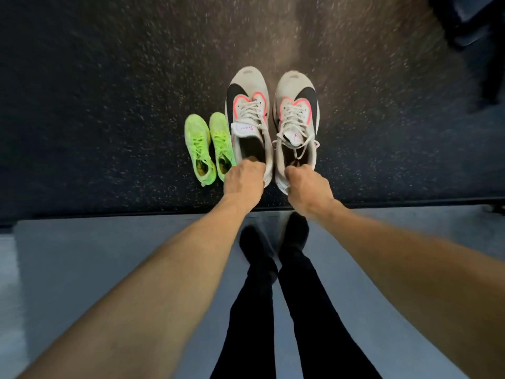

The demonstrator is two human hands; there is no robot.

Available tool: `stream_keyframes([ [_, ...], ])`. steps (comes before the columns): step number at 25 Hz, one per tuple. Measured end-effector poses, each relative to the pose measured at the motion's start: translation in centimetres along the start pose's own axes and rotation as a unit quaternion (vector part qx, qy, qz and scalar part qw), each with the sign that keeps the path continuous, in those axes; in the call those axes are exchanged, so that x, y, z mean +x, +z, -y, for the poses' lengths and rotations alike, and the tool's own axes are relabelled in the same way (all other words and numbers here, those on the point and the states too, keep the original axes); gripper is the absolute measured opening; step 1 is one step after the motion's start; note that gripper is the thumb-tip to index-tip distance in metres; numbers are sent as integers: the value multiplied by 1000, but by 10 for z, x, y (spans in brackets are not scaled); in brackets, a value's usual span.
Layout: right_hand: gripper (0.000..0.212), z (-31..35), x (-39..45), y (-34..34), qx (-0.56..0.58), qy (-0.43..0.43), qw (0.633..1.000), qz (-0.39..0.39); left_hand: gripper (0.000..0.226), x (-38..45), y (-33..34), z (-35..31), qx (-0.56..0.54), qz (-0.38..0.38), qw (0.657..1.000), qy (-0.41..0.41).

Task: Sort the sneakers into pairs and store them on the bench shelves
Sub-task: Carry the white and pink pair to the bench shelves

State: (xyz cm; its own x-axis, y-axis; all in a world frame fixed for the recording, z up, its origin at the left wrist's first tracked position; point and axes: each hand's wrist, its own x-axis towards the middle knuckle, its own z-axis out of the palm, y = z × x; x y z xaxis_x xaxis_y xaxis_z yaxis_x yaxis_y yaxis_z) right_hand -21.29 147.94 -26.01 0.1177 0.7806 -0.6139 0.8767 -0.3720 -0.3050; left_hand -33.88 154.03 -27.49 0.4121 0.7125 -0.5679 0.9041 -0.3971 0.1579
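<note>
Two white sneakers with black swooshes and pink trim make a matching pair, toes pointing away from me. My left hand (pixel 244 179) grips the heel collar of the left white sneaker (pixel 247 110). My right hand (pixel 307 187) grips the heel collar of the right white sneaker (pixel 296 113). They appear lifted above the dark speckled floor, side by side and slightly apart. A pair of neon green sneakers (pixel 209 146) sits on the floor just left of my left hand. No bench shelf is identifiable in view.
Dark speckled rubber floor (pixel 109 105) fills the upper view. A smooth grey floor strip (pixel 109 255) begins at an edge below my hands, where my black-clad legs (pixel 273 296) stand. A dark object (pixel 475 28) sits at the top right corner.
</note>
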Motion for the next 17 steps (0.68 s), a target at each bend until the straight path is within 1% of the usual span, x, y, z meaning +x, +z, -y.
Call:
stream_keyframes([
  [3, 18, 28, -75, -60, 10, -4, 1000, -26, 20, -66, -79, -13, 0, -17, 1000, 8],
  [7, 12, 61, -153, -126, 51, 10, 996, -71, 21, -134, -162, -26, 7, -38, 999, 9],
  [9, 10, 72, -189, -155, 56, 8, 993, -102, 20, -165, -196, -37, 5, -60, 998, 15],
  [13, 8, 74, -233, -188, 55, -5, 988, -143, 18, -203, -232, -54, 3, -93, 995, 40],
  [17, 12, 52, -265, -210, 35, 8, 985, -170, 16, -219, -252, -81, -2, -109, 990, 92],
])
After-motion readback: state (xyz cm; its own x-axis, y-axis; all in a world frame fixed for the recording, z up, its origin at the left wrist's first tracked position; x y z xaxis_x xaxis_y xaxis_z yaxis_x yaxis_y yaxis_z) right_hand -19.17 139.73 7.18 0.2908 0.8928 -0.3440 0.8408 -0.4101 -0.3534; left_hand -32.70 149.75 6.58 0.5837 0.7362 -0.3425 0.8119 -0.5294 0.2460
